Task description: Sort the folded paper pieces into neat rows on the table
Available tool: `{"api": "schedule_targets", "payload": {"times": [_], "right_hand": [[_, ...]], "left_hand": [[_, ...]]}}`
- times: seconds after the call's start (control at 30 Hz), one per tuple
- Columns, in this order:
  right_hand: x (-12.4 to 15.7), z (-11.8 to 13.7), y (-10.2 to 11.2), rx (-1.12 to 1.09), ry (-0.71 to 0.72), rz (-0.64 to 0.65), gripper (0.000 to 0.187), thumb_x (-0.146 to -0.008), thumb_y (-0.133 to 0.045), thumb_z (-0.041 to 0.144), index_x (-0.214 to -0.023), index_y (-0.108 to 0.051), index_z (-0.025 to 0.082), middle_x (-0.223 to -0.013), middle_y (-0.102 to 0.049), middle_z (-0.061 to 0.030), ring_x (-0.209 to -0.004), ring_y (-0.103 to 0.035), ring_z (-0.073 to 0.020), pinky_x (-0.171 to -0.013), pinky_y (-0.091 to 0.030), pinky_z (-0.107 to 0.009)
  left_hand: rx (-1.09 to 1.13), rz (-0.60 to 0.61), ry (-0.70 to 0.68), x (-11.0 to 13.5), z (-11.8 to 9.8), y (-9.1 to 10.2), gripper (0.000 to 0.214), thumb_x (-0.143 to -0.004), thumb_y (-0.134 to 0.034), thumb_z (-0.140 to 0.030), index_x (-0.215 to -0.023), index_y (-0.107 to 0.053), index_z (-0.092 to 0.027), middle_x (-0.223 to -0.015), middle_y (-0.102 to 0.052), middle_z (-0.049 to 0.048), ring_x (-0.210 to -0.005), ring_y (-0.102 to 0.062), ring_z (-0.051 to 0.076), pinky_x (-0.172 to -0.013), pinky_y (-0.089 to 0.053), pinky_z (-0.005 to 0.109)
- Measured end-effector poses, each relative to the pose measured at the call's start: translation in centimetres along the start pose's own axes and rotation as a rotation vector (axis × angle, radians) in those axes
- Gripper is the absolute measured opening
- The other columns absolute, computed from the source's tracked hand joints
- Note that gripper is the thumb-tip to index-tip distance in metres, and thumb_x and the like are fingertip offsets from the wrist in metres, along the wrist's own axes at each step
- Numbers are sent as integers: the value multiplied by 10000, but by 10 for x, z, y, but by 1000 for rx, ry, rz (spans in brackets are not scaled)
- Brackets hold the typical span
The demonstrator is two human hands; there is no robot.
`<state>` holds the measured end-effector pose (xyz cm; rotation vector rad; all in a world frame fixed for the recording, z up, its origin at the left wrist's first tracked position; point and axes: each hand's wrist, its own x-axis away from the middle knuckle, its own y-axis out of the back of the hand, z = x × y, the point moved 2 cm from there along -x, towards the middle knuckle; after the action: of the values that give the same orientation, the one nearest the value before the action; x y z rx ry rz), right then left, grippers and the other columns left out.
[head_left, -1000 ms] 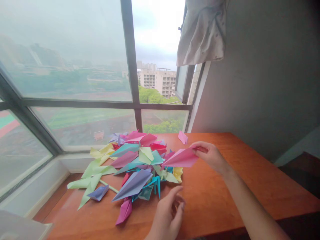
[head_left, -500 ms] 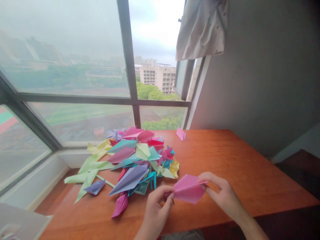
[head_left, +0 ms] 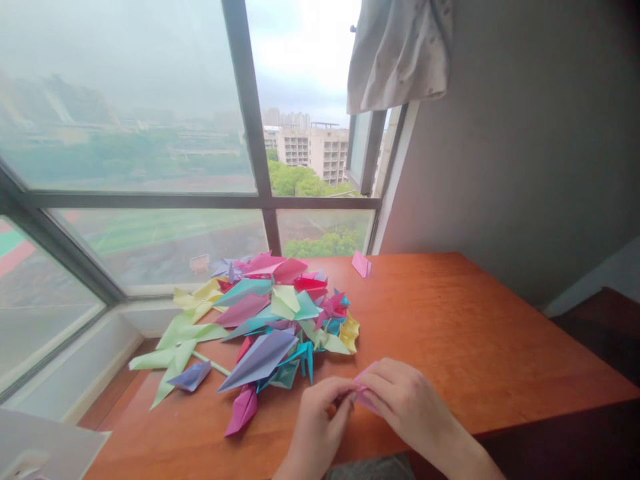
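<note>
Over the table's front part, both my hands are closed on a pink folded sheet of paper. My left hand pinches its left end between thumb and fingers. My right hand lies across the paper with its fingertips close to the left ones, so most of the sheet is hidden and its present shape cannot be made out. Left of the hands lies a heap of folded paper pieces, with a blue-violet paper plane, a magenta folded piece and a pale green pinwheel among them.
The wooden table stands against a window and a grey wall. A small pink folded paper lies at its far edge. A curtain hangs at the open window pane. A white surface juts in at lower left.
My right hand has moved left and turned over the pink paper, which earlier showed as a spread diamond between the hands and is now mostly covered. The heap has not changed.
</note>
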<state>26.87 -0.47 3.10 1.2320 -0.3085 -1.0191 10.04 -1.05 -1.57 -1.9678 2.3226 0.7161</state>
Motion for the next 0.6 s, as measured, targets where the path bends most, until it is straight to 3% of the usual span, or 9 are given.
{"api": "schedule_targets", "payload": {"times": [0.2, 0.43, 0.53, 0.6], "right_hand": [[16, -38, 6, 82, -81, 28, 205, -920, -490, 169, -839, -661, 248, -831, -671, -23, -778, -603, -173, -706, -451, -269], [35, -71, 18, -164, -191, 56, 206, -944, -479, 274, -846, -656, 238, -876, -679, -34, -823, -635, -177, -745, -491, -279], [38, -87, 22, -195, -266, -4, 201, -931, -482, 304, -857, -656, 237, -855, -679, -30, -801, -637, -176, -722, -493, -273], [36, -105, 27, -152, -363, -115, 197, -906, -503, 350, -868, -655, 230, -826, -681, -31, -749, -632, -179, -690, -488, -275]], "left_hand": [[83, -101, 49, 0, 2, 6, 153, -872, -589, -203, -878, -740, -173, -690, -702, 36, -620, -637, 138, -573, -475, 183], [254, -138, 167, 0, 4, 7, 237, -881, -613, -358, -931, -718, -151, -727, -699, 58, -632, -625, 145, -577, -497, 200], [343, -178, 225, 0, 5, 7, 339, -882, -603, -419, -1098, -666, -165, -791, -714, 62, -632, -623, 144, -587, -510, 217], [350, -173, 251, -1, 5, 7, 356, -877, -601, -441, -1099, -660, -168, -786, -716, 60, -652, -632, 152, -608, -515, 225]]}}
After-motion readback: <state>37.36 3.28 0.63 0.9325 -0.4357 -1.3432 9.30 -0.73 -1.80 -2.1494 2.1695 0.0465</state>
